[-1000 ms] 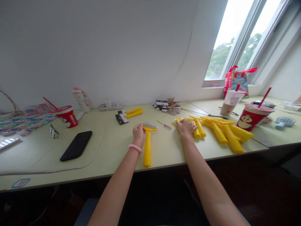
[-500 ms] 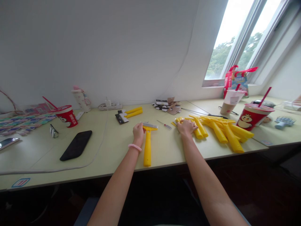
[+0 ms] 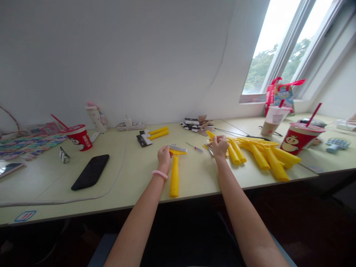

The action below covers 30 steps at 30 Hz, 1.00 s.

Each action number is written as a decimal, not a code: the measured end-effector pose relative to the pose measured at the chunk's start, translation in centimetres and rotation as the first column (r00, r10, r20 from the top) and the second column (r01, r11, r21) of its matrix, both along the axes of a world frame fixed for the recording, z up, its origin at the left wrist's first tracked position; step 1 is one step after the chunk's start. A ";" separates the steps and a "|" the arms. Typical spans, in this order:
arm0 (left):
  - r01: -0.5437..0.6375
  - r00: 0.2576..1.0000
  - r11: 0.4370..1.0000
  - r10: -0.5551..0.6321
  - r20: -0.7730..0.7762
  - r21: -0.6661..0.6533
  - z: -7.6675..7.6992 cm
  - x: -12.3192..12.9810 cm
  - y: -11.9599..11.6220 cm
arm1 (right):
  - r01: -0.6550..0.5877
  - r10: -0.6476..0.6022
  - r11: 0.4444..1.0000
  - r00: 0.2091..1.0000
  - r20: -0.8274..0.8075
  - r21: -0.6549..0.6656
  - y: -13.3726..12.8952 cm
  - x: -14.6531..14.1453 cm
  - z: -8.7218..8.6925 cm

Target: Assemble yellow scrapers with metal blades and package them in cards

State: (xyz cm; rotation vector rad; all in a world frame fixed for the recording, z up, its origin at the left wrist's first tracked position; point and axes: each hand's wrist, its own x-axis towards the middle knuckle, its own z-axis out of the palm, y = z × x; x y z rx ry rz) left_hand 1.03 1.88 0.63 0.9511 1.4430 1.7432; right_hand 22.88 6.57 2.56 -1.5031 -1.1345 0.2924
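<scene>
My left hand (image 3: 164,156) is closed at the left end of a scraper's head, pinching it. That scraper (image 3: 174,174) has a yellow handle pointing toward me and a grey metal strip across its top. In my right hand (image 3: 220,147), finger and thumb grip a small yellow plastic piece (image 3: 210,135), raised above the table. Below that hand lie metal and yellow parts (image 3: 208,147), partly hidden by it. Several yellow scraper handles (image 3: 258,155) are heaped just right of the hand. Between my hands lies a screwdriver (image 3: 198,150) with a clear handle.
Two yellow scrapers with black cards (image 3: 144,139) lie further back, near a power strip (image 3: 130,126). Cardboard and black-and-white packaging (image 3: 197,125) sits by the wall. Red cups (image 3: 80,138) stand at both sides. A black phone (image 3: 91,172) and a white cable (image 3: 116,178) are on the left.
My right hand has lifted from the small parts and now has a yellow piece in its fingers. My left hand and the scraper have stayed in place.
</scene>
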 end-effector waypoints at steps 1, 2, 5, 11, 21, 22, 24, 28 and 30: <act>0.000 1.000 1.000 0.000 -0.002 0.002 0.0 0.0 0.0 | -0.042 0.041 0.999 0.998 -0.046 -0.012 -0.1 -0.1 0.1; 0.000 1.000 1.000 0.000 -0.002 0.004 0.0 0.0 0.0 | -0.073 0.071 0.997 0.993 -0.099 -0.024 -0.1 -0.3 0.2; 0.003 1.000 1.000 -0.003 0.005 0.003 0.0 0.0 0.1 | -0.155 0.144 0.988 0.942 -0.302 -0.013 -0.2 -0.5 0.3; 0.019 1.000 1.000 -0.019 -0.016 -0.017 0.0 0.1 0.2 | -0.425 0.406 0.899 0.720 -0.563 0.106 0.0 -1.3 0.4; 0.152 0.984 0.988 -0.153 -0.090 -0.023 -0.2 0.4 0.0 | -0.744 0.731 0.643 0.526 -0.436 0.181 -2.0 -3.8 1.1; 0.166 0.981 0.986 -0.167 -0.096 -0.021 -0.2 0.4 0.0 | -0.767 0.752 0.617 0.511 -0.416 0.173 -2.2 -4.0 1.2; 0.184 0.977 0.982 -0.186 -0.107 -0.029 -0.2 0.5 0.0 | -0.801 0.793 0.570 0.478 -0.378 0.183 -2.6 -4.5 1.2; 0.200 0.977 0.979 -0.202 -0.073 -0.026 -0.2 0.5 0.1 | -0.840 0.845 0.510 0.449 -0.291 0.185 -3.4 -5.5 1.0; 0.200 0.978 0.979 -0.201 -0.050 -0.025 -0.2 0.5 0.2 | -0.873 0.861 0.472 0.425 -0.281 0.126 -3.8 -5.9 0.9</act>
